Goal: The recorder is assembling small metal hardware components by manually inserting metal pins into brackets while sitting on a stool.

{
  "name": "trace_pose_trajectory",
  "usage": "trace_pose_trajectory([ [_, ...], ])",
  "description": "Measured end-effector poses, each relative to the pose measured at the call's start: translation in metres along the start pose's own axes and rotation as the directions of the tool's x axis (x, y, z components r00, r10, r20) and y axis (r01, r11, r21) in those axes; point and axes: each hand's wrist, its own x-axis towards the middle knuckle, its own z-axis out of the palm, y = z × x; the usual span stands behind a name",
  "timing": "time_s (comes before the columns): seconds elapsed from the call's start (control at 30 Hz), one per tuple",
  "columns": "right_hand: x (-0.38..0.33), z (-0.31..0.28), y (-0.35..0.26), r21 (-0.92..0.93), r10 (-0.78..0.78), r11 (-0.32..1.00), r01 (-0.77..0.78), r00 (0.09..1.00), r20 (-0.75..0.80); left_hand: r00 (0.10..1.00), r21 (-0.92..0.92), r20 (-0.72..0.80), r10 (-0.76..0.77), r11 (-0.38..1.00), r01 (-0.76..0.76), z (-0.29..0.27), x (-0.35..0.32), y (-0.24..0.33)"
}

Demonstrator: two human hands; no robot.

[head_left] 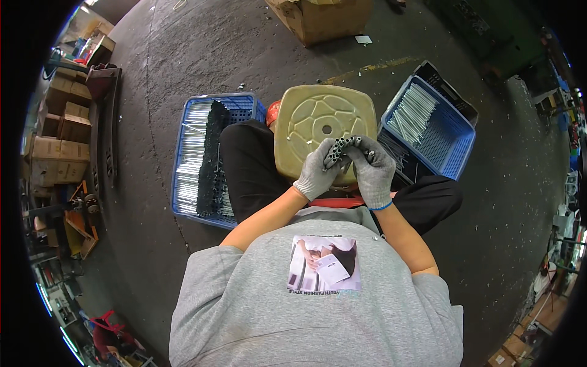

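Both my hands wear light grey knitted gloves and meet over the near edge of a yellow plastic stool (299, 131). My left hand (317, 173) is closed around a bundle of thin metal tubes (337, 150), whose round open ends face up. Against the bundle's right side, my right hand (375, 174) has its fingers curled, with a few tube ends showing at them. The tubes' lower lengths are hidden by the gloves. How the tubes are split between the two hands is hard to see.
A blue crate (175, 196) at left holds many metal tubes (192, 153) and a black strip. Another blue crate (457, 160) at right has more tubes (413, 113), with dark bins beside it. A cardboard box (330, 21) stands ahead; a pallet jack (105, 116) and cartons are far left.
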Motion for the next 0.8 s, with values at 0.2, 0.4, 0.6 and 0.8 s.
trace_pose_trajectory([
  [0.2,-0.004,0.004,-0.010,0.221,0.223,0.952,-0.211,0.974,-0.029,0.998,0.059,-0.035,0.045,0.997,-0.043,0.004,-0.001,0.000],
  [0.4,-0.004,0.007,-0.007,0.186,0.128,0.976,-0.115,0.990,-0.061,0.996,0.168,-0.063,0.063,0.984,-0.051,0.007,0.000,-0.001],
  [0.6,-0.005,0.013,-0.003,0.343,0.253,0.918,-0.200,0.960,-0.118,0.991,0.097,-0.082,0.104,0.991,-0.096,0.006,-0.002,0.005],
  [0.8,-0.010,0.019,-0.007,0.608,0.382,0.729,-0.314,0.924,0.018,0.996,0.083,-0.090,0.005,0.997,0.003,0.004,0.001,0.002],
])
